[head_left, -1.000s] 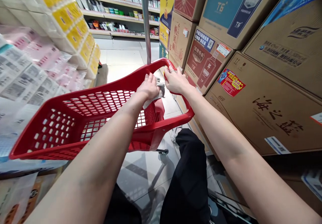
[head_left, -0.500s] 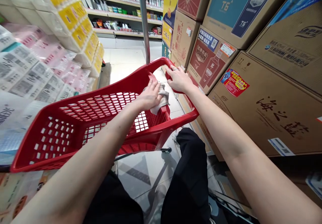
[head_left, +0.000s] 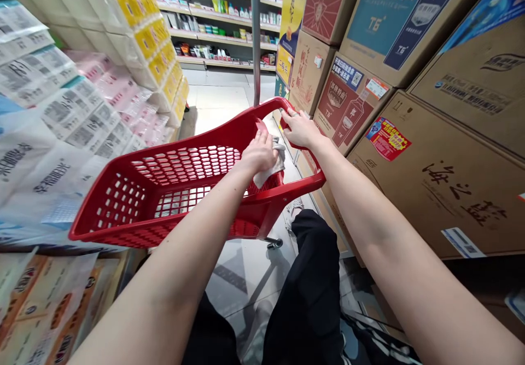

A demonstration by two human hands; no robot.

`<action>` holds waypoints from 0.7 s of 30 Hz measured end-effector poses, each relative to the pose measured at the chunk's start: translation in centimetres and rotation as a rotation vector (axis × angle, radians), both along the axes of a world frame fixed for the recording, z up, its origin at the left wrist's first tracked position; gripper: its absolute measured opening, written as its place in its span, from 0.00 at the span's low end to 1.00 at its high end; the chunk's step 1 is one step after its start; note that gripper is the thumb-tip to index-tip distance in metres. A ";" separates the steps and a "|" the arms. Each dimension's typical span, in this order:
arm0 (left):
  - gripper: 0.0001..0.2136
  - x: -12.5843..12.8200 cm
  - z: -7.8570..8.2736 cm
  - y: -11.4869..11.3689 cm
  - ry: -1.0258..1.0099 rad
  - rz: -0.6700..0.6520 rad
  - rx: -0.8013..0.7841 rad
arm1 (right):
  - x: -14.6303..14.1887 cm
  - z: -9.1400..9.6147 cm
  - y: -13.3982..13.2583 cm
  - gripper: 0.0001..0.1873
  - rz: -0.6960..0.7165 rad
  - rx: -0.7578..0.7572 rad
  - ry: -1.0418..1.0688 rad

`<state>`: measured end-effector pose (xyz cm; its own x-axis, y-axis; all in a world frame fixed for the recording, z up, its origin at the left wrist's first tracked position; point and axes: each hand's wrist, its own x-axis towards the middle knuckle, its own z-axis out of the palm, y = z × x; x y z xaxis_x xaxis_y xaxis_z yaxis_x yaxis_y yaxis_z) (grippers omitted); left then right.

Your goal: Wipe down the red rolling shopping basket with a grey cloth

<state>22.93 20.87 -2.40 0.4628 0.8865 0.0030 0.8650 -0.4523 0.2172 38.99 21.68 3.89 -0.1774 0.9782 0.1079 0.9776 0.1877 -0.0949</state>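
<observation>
A red plastic shopping basket hangs tilted in front of me, empty inside. My left hand presses a pale cloth against the inner wall of the basket near its far end, fingers closed over the cloth. My right hand grips the red rim at the far right corner. A grey metal pull handle rises from the basket's far end.
Stacked brown cardboard boxes fill the right side. Packs of tissue paper are piled on the left. A pale tiled aisle runs ahead to shelves of goods. My black trouser legs are below.
My left hand with the cloth has slid from the basket's top rim down onto its inner wall. The basket has swung rightward in view. My right hand keeps its hold on the rim.
</observation>
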 end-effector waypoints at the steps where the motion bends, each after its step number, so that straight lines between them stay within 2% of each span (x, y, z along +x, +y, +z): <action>1: 0.34 0.3 0.1 0.9 -0.002 0.032 -0.028 | 0.1 0.0 0.0 0.37 0.002 -0.001 0.000; 8: 0.32 1.3 0.5 6.8 -0.022 0.126 -0.036 | 0.2 0.3 -0.4 0.35 -0.012 -0.004 -0.024; 13: 0.32 1.1 0.1 9.1 -0.050 0.113 -0.010 | 0.0 0.3 -0.4 0.33 -0.025 0.002 -0.028; 17: 0.30 -0.1 -0.6 8.5 -0.076 -0.020 0.010 | -0.3 0.2 -0.3 0.34 -0.036 0.014 0.000; 21: 0.28 -1.5 -1.2 5.4 -0.069 -0.091 0.041 | -0.7 0.2 -0.3 0.34 -0.037 0.025 0.028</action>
<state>21.42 26.26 -3.60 0.5391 0.8391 0.0727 0.8035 -0.5383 0.2542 38.27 21.37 4.07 -0.1377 0.9810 0.1369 0.9809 0.1542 -0.1182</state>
